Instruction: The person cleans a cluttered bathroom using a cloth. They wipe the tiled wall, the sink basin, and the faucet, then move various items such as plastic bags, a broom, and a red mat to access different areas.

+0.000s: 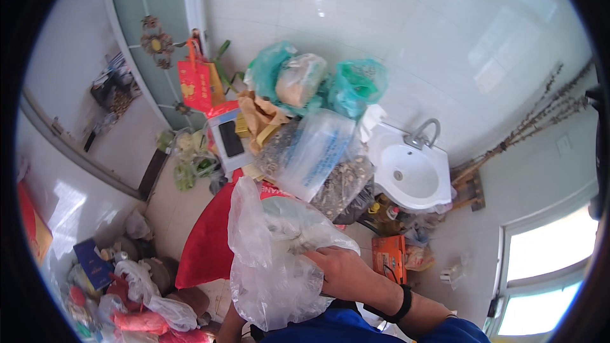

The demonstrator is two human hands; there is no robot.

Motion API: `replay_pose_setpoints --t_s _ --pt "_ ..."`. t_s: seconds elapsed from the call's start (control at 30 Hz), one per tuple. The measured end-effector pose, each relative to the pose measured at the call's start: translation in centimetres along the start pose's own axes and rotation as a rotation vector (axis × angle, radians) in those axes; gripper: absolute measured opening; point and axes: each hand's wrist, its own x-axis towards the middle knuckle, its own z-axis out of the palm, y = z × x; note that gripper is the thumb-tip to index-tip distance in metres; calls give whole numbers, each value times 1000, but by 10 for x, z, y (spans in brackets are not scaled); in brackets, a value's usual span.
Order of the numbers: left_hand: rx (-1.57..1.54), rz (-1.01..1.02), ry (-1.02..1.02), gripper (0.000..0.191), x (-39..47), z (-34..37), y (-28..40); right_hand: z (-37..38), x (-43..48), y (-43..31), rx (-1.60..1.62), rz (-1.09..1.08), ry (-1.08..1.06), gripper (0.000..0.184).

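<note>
A large translucent plastic bag hangs open in front of my body, its mouth facing up. My right hand is curled over the right side of the mouth, gripping the plastic, with its fingertips hidden. A black band circles that wrist. Of my left arm only the forearm shows, low beside the bag; the bag covers the hand. Pale, unclear contents lie inside. Behind the bag spreads a red cloth or bag. Just beyond is a clear bag of dark dried pieces, partly under a clear plastic packet with blue print.
A white washbasin with a tap stands right. Green plastic bags, a white box and a red gift bag line the wall. Bagged vegetables and piled bags lie left; an orange box sits right.
</note>
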Motion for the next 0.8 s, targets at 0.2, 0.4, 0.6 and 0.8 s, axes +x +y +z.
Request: replay_pose_setpoints --t_s 0.2,0.4,0.6,0.8 --pt "35 128 -216 48 -8 -9 30 -58 -76 -11 187 366 291 28" --pt "177 11 -435 41 28 36 31 -133 -165 7 466 434 813 17" --pt "230 122 -460 38 72 108 36 -217 -230 76 858 301 1494 27" --pt "364 37 -358 37 100 174 47 -295 -277 203 388 381 1341 11"
